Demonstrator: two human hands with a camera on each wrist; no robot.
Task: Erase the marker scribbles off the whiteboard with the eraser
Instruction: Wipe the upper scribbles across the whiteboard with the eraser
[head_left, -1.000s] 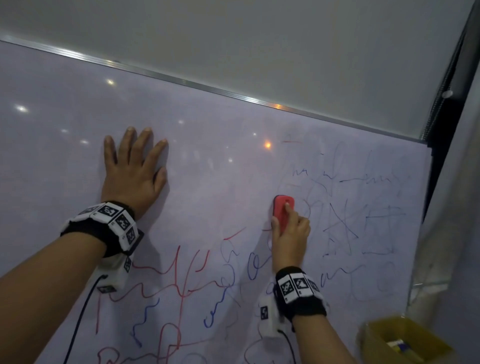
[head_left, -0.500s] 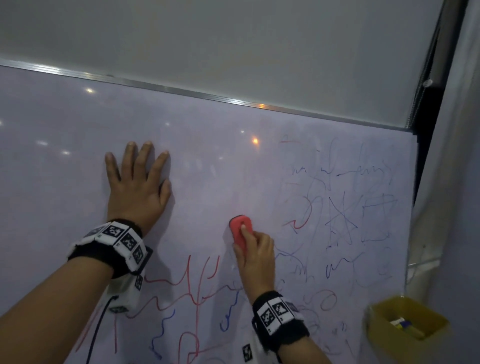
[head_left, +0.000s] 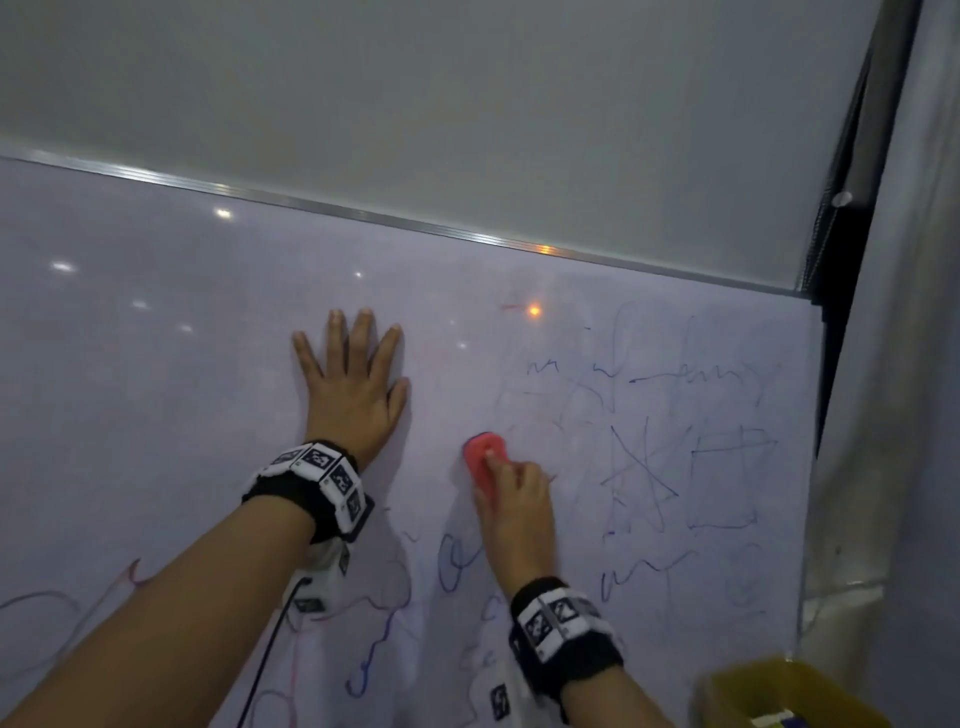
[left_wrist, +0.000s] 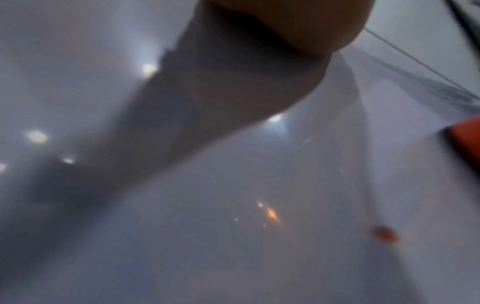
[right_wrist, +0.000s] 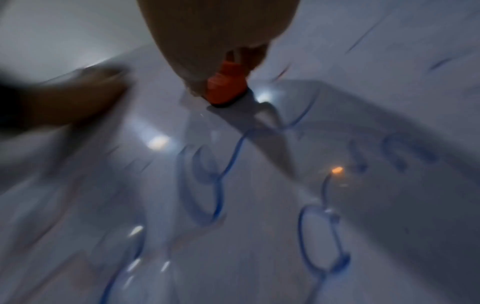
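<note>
Pressing flat against the whiteboard (head_left: 156, 364), the left hand (head_left: 353, 384) lies with fingers straight and spread, holding nothing, well left of the scribbled area. Just to its right, the right hand (head_left: 517, 512) curls its fingers round the eraser (head_left: 480, 460) and holds it against the board; the two hands stay apart. From the right wrist the eraser (right_wrist: 224, 86) shows as a rounded red block with a thin dark pad underneath, touching the glossy surface.

Around them, blue scribbles (head_left: 644, 467) cover the board to the right of the eraser: zigzags, a crossed star shape and a rough square, none legible as words. Blue loops (right_wrist: 205, 185) lie below the eraser, and fainter red lines (head_left: 130, 571) sit low on the left. A metal frame strip (head_left: 363, 213) edges the top of the board, with a plain grey wall (head_left: 467, 104) above. Both wrists wear black bands (head_left: 311, 483) carrying white square-patterned tags. A yellow box (head_left: 779, 691) sits at lower right, beside a pale curtain (head_left: 904, 467). Ceiling lights glint on the board.
</note>
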